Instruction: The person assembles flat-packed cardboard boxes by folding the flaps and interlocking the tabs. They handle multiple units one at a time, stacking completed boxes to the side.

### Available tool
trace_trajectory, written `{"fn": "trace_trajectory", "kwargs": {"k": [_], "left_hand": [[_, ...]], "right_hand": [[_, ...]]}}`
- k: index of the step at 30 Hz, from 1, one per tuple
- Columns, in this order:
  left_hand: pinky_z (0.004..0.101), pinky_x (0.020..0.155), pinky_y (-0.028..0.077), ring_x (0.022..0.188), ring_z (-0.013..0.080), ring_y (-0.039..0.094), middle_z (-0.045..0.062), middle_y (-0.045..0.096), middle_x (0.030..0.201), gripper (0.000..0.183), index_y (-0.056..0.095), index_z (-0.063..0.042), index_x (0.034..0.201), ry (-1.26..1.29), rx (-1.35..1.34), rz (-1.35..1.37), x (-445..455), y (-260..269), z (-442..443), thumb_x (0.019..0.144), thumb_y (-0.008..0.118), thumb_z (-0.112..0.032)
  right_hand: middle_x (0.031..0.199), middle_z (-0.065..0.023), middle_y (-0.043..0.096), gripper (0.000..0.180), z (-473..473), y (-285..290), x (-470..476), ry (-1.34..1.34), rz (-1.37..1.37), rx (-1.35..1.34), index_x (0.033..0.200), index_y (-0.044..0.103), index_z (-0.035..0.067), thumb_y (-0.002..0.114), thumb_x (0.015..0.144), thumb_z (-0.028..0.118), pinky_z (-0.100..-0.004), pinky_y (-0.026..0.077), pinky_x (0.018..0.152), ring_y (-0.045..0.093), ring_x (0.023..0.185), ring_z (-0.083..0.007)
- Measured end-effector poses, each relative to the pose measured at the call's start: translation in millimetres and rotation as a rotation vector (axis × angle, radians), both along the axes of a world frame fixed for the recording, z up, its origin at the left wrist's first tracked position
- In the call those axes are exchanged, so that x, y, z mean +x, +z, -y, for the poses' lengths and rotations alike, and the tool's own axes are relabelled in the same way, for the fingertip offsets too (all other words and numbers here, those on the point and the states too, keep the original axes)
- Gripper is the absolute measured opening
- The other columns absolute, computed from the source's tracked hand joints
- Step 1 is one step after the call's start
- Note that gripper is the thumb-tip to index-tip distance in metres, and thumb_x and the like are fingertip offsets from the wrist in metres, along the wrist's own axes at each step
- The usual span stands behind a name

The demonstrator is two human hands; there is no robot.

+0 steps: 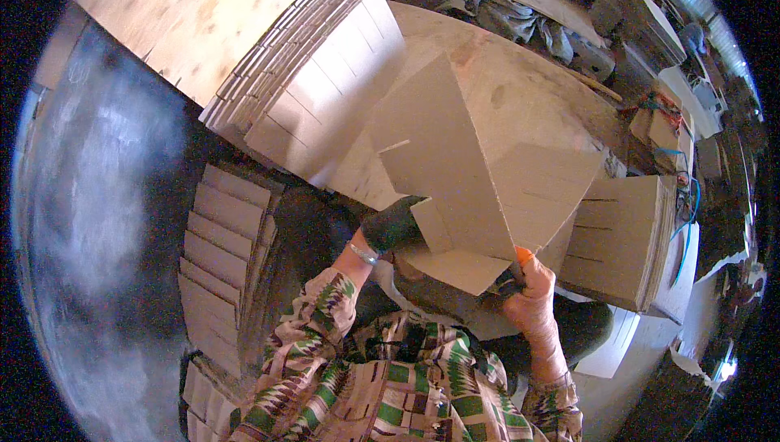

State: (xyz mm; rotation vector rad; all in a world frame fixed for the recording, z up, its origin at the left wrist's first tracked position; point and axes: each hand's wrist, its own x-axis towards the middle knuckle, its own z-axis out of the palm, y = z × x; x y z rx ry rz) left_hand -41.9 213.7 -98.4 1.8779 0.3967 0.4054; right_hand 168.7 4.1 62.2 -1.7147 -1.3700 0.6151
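Observation:
In front of my chest I hold a slotted cardboard piece [445, 155] tilted over a wooden work surface [506, 85]. A lower cardboard flap [469, 268] bends out towards me. My left hand [396, 225], in a dark glove with a silver-coloured bracelet at the wrist, grips the piece's left edge; its fingers are partly hidden. My right hand [531, 289] pinches the lower right corner, with something orange [523, 254] at the thumb tip. Another cardboard sheet with slits [542, 189] lies behind the held piece, its lower corner close to my right hand.
A stack of slit cardboard sheets [341, 76] leans beside a plywood panel [213, 21]. More cardboard stacks stand at my right [615, 235] and, in overlapping steps, at my left [219, 259]. A blue strap [688, 222] hangs at the right; crumpled sacking [518, 21] lies behind.

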Motion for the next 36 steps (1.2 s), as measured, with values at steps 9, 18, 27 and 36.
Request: {"fn": "trace_trajectory", "kwargs": {"k": [9, 18, 27, 36], "left_hand": [[0.0351, 0.097, 0.055, 0.109, 0.0188, 0.067, 0.009, 0.071, 0.120, 0.030, 0.067, -0.003, 0.127, 0.137, 0.244, 0.126, 31.9, -97.4, -9.3, 0.098, 0.063, -0.012], [0.0359, 0.094, 0.053, 0.104, 0.0215, 0.067, 0.007, 0.071, 0.113, 0.027, 0.069, -0.004, 0.121, 0.115, 0.349, 0.005, 12.9, 41.5, 10.3, 0.097, 0.065, -0.016], [0.0409, 0.093, 0.054, 0.106, 0.0312, 0.067, 0.016, 0.071, 0.117, 0.029, 0.070, -0.002, 0.116, 0.441, 0.121, -0.178, -46.8, -50.0, -3.7, 0.096, 0.066, -0.023], [0.0560, 0.120, 0.028, 0.144, 0.0439, 0.036, 0.021, 0.041, 0.157, 0.101, 0.043, -0.003, 0.152, 1.283, 1.110, -0.662, -120.8, 86.6, -79.6, 0.074, 0.082, -0.053]], "right_hand": [[0.093, -0.0064, 0.075, 0.046, 3.6, 11.1, -1.3, 0.017, 0.070, -0.008, 0.114, 0.067, 0.001, 0.082, 0.071, -0.003, -0.0278, 0.053, 0.078, 0.068, 0.085, -0.0110], [0.091, -0.0103, 0.074, 0.055, 15.8, 17.6, 6.1, -0.131, 0.058, -0.016, 0.119, 0.067, 0.000, 0.069, 0.065, -0.007, -0.0302, 0.055, 0.077, 0.072, 0.082, -0.0210], [0.099, -0.0195, 0.073, 0.064, -14.2, -5.0, 4.9, -0.037, 0.264, 0.120, 0.126, 0.063, -0.001, 0.053, 0.063, -0.010, -0.0346, 0.057, 0.082, 0.074, 0.089, -0.0369], [0.113, -0.0246, 0.071, 0.063, -40.7, -18.9, -2.9, 0.019, 0.363, 0.152, 0.127, 0.061, 0.002, 0.051, 0.066, -0.009, -0.0450, 0.058, 0.084, 0.071, 0.096, -0.0437]]}}
